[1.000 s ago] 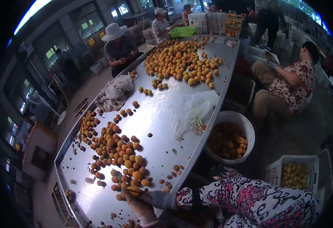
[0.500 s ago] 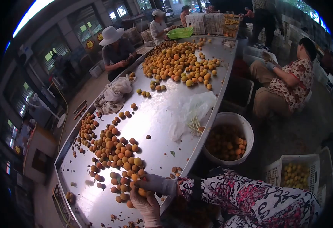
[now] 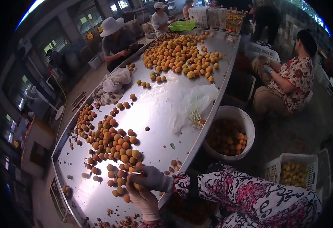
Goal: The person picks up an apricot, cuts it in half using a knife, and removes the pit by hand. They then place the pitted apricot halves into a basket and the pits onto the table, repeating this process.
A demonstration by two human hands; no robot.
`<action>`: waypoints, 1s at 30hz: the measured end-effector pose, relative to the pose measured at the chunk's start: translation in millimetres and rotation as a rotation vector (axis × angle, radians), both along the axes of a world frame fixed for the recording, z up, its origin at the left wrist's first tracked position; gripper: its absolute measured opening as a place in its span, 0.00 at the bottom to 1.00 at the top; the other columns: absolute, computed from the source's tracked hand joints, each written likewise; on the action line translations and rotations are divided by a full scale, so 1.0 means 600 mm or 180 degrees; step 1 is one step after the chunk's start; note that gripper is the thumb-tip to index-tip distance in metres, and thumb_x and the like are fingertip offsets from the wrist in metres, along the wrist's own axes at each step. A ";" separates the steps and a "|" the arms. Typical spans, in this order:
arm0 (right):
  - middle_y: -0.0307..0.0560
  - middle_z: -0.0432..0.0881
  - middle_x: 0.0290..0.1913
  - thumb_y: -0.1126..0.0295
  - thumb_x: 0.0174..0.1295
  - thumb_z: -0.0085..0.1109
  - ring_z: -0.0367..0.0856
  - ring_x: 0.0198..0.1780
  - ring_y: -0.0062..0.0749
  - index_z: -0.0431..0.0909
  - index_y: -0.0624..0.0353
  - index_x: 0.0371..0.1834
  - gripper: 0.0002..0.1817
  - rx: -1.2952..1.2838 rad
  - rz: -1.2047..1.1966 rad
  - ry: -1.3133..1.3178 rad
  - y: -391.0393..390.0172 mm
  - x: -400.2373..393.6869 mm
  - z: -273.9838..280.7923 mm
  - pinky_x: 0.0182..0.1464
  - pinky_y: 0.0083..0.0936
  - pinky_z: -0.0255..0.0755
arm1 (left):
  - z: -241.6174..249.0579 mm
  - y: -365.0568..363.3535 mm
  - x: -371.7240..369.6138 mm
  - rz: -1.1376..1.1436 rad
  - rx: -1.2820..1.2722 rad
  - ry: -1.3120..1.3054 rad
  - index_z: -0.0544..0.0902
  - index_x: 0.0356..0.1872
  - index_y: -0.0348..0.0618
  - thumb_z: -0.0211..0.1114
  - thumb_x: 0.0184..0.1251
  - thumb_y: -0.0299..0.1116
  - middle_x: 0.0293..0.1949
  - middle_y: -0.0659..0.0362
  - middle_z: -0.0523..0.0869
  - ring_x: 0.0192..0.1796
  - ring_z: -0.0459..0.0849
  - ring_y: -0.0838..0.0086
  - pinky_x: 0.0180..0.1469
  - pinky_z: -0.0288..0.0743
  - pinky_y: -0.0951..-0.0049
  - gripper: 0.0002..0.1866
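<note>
Both my hands meet over the near end of a metal table (image 3: 166,155), at the edge of a spread of orange-yellow apricots (image 3: 115,142). My left hand (image 3: 143,199), in a pale glove, curls round an apricot (image 3: 137,186) that its fingers partly cover. Just above it, my right hand (image 3: 154,178), in a grey glove, closes on a small tool (image 3: 137,173) with a red part and a pale tip. Its exact kind is too small to tell. Fruit scraps (image 3: 126,221) lie near my left hand, and several small brown pieces (image 3: 174,164) lie beyond the right.
A larger apricot heap (image 3: 178,55), a crumpled cloth (image 3: 113,85) and a clear plastic bag (image 3: 193,102) lie farther up the table. Right of its edge stand a white bucket (image 3: 250,133) of apricots and a crate (image 3: 275,169) of yellowish fruit. Other people sit around.
The view has shifted slightly. My hands have drawn closer together round the apricot, and the small red tool with its pale tip now shows more clearly in my right hand.
</note>
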State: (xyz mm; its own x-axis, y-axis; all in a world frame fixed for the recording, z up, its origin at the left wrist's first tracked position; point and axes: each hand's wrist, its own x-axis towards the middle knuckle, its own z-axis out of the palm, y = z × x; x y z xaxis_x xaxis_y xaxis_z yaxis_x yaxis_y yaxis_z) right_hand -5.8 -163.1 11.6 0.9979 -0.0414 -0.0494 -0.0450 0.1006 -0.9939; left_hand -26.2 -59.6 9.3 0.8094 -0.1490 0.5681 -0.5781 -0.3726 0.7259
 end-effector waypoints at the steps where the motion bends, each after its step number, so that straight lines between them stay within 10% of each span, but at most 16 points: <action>1: 0.48 0.80 0.30 0.55 0.56 0.60 0.79 0.32 0.26 0.77 0.60 0.41 0.20 -0.0262 -0.0307 -0.0287 0.004 0.000 -0.001 0.36 0.23 0.73 | -0.005 -0.008 0.002 0.0047 0.0029 0.0038 0.60 0.63 0.41 0.46 0.70 0.44 0.55 0.48 0.72 0.55 0.75 0.60 0.54 0.71 0.66 0.25; 9: 0.51 0.78 0.24 0.64 0.54 0.63 0.79 0.26 0.31 0.76 0.63 0.34 0.13 -0.0955 -0.0943 -0.1747 0.007 -0.012 0.036 0.29 0.25 0.71 | 0.025 -0.014 0.003 -0.0419 -0.3040 0.2918 0.69 0.55 0.48 0.50 0.64 0.57 0.47 0.62 0.74 0.49 0.74 0.76 0.49 0.70 0.74 0.28; 11: 0.46 0.79 0.29 0.66 0.58 0.60 0.78 0.33 0.21 0.76 0.63 0.35 0.11 -0.0405 -0.0241 -0.0647 -0.006 -0.001 0.018 0.33 0.21 0.73 | 0.039 -0.007 0.004 -0.0652 -0.3512 0.3289 0.69 0.55 0.48 0.49 0.65 0.57 0.48 0.59 0.75 0.46 0.76 0.74 0.44 0.72 0.71 0.27; 14: 0.46 0.78 0.39 0.65 0.59 0.58 0.79 0.39 0.26 0.73 0.65 0.45 0.16 0.1238 0.0132 -0.0056 -0.025 0.001 0.025 0.39 0.20 0.75 | -0.022 0.043 0.014 -0.0712 -0.1931 0.2200 0.69 0.54 0.41 0.46 0.66 0.56 0.44 0.58 0.76 0.42 0.77 0.73 0.44 0.73 0.69 0.28; 16: 0.47 0.77 0.43 0.59 0.61 0.56 0.80 0.41 0.26 0.68 0.65 0.54 0.24 -0.0335 0.0794 -0.1202 -0.057 -0.005 0.017 0.39 0.19 0.75 | -0.040 0.083 0.033 -0.3038 -0.4060 0.3297 0.69 0.52 0.34 0.44 0.68 0.54 0.36 0.57 0.78 0.37 0.78 0.73 0.42 0.74 0.69 0.29; 19: 0.47 0.78 0.40 0.56 0.62 0.53 0.80 0.39 0.24 0.71 0.63 0.52 0.23 -0.1397 0.1020 -0.1937 -0.068 0.005 -0.021 0.37 0.18 0.75 | -0.030 0.083 0.022 -0.1535 -0.3573 0.3078 0.70 0.51 0.30 0.42 0.68 0.55 0.29 0.58 0.78 0.32 0.77 0.74 0.35 0.74 0.69 0.32; 27: 0.41 0.77 0.26 0.47 0.58 0.55 0.77 0.27 0.20 0.74 0.63 0.42 0.26 0.1639 0.0646 0.1238 -0.024 -0.011 0.017 0.27 0.15 0.72 | 0.003 0.068 0.018 -0.1220 -0.3806 0.3569 0.72 0.51 0.35 0.43 0.63 0.63 0.21 0.60 0.76 0.23 0.73 0.71 0.33 0.69 0.69 0.37; 30: 0.44 0.78 0.26 0.47 0.54 0.59 0.78 0.28 0.20 0.75 0.65 0.42 0.28 -0.0363 0.1622 0.0562 -0.039 -0.014 0.008 0.31 0.17 0.71 | -0.018 0.076 0.028 -0.1102 -0.3887 0.3507 0.69 0.57 0.39 0.53 0.59 0.61 0.32 0.59 0.80 0.35 0.79 0.71 0.42 0.72 0.67 0.36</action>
